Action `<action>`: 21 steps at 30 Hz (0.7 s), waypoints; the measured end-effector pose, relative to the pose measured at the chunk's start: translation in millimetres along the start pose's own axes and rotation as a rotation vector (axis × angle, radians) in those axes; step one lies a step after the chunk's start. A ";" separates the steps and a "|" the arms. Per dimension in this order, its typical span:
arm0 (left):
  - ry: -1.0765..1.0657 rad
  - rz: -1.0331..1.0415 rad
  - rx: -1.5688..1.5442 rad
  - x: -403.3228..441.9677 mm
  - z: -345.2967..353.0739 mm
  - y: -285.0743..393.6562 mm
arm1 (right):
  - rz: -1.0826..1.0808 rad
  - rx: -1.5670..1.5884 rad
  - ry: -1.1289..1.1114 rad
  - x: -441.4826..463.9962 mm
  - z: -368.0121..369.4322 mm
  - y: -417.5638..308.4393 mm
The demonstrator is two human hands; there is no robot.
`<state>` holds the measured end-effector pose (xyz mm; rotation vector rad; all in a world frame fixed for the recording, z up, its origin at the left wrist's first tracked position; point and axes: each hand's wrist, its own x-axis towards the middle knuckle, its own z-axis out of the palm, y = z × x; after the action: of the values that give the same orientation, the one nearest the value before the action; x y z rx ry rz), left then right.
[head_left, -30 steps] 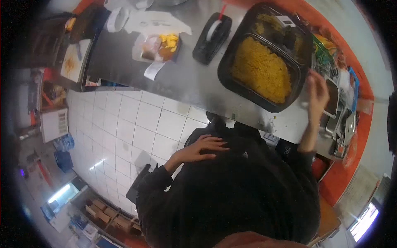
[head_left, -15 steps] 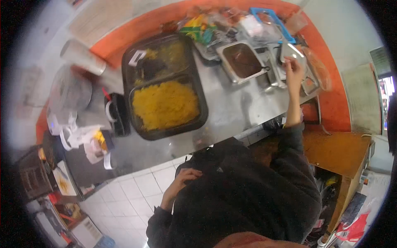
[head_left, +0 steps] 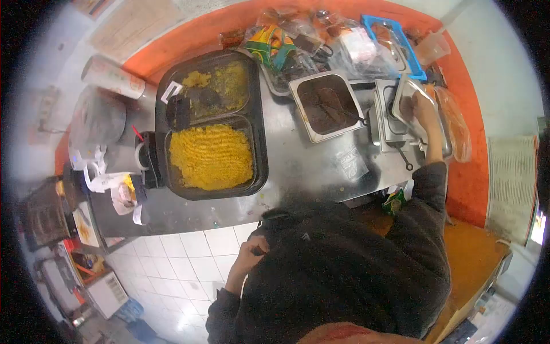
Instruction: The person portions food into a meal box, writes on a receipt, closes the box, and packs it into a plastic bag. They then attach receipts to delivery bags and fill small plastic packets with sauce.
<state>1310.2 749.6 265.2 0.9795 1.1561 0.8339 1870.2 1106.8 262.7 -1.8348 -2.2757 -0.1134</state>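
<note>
My right hand [head_left: 425, 116] reaches onto a metal lid [head_left: 408, 94] over the steel containers at the right of the counter; its fingers are curled at the lid. Near my waist, at the front of my dark top, my left hand [head_left: 247, 257] is curled, and no object shows in it. To the left of the containers stands a steel pan [head_left: 296, 86] of dark brown content with a thin handle sticking out. A large black divided tray [head_left: 261, 137] holds yellow grated food [head_left: 211, 157] in its lower part and thin remains in its upper part.
Plastic bags [head_left: 358, 49] and a blue-rimmed tray [head_left: 415, 70] line the back wall. A black tape dispenser [head_left: 150, 159] and a small food pack [head_left: 126, 195] lie left of the black tray. A clear packet [head_left: 350, 162] is on the steel counter [head_left: 303, 183].
The view has swung toward the right end of the counter. My right hand has moved from beside the black tray to the metal lid. My left hand has gone from spread to curled.
</note>
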 end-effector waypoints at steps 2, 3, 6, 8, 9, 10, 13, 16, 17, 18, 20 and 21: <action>0.001 0.053 0.155 4.5 6.3 3.0 | -0.052 0.129 -0.029 -0.7 -29.0 -22.6; 0.021 0.055 0.144 5.1 6.3 6.4 | -0.076 0.130 -0.033 2.1 -41.8 -34.4; 0.007 0.003 0.375 -0.3 7.8 22.3 | 0.004 0.291 0.030 17.6 -81.2 -99.4; -0.013 0.019 0.418 0.0 8.6 29.7 | -0.043 0.408 -0.025 35.6 -101.3 -167.9; -0.052 0.064 0.464 -0.4 7.9 30.3 | -0.076 0.506 -0.054 40.9 -99.5 -194.2; -0.036 0.040 0.454 -2.6 5.5 28.8 | -0.088 0.517 -0.080 45.5 -86.2 -214.3; -0.025 0.046 0.482 -14.2 -6.5 23.1 | -0.159 0.454 -0.321 63.2 -37.8 -252.6; 0.071 0.011 0.517 -40.3 -20.0 12.2 | -0.308 0.283 -0.100 68.9 12.4 -263.4; 0.099 0.019 0.501 -48.5 -24.6 9.1 | -0.328 0.222 -0.096 70.8 34.9 -248.3; 0.129 0.028 0.486 -56.9 -29.2 6.0 | -0.349 0.161 -0.088 76.0 52.7 -239.6; 0.211 0.035 0.472 -80.9 -44.2 -0.5 | -0.366 0.116 -0.022 74.1 65.2 -238.5; 0.249 0.063 0.477 -93.3 -55.0 -5.2 | -0.322 0.104 -0.140 69.7 44.0 -255.2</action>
<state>1236.8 672.6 286.2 1.3324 1.5891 0.7591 1602.8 1126.0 254.0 -1.4566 -2.6038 0.0842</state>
